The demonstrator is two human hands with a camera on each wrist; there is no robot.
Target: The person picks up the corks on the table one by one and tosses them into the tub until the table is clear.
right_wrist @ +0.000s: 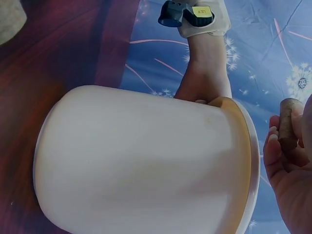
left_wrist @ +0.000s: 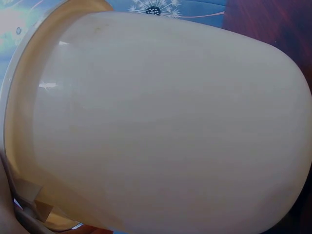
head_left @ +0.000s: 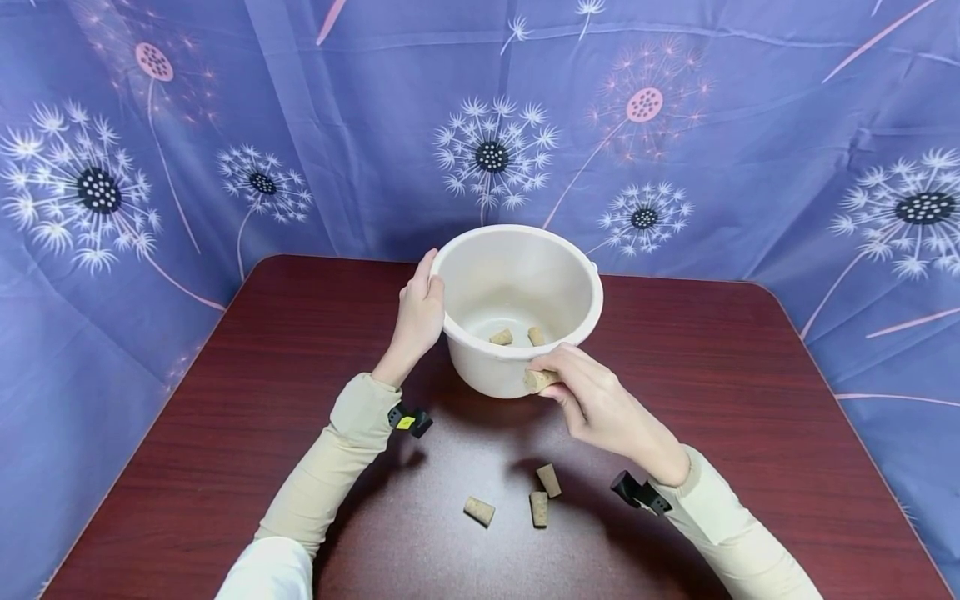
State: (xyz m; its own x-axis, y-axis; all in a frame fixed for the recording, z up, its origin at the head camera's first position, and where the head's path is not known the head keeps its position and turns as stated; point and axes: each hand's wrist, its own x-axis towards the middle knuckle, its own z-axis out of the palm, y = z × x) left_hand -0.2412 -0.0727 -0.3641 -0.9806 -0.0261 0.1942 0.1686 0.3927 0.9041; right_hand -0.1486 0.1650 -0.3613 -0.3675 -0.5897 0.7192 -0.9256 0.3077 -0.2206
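Left hand (head_left: 420, 312) grips bucket (head_left: 487, 372) | right hand (head_left: 606, 407) pinches cork (head_left: 537, 382) | head view alone: corks (head_left: 501, 337) inside

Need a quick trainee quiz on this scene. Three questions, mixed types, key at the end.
1. Where do more corks show: on the table or in the bucket?
2. True or false: the left hand holds the bucket.
3. What does the right hand pinch? (a) the table, (b) a cork, (c) nothing.

Key: 1. On the table, three against two. 2. True. 3. b.
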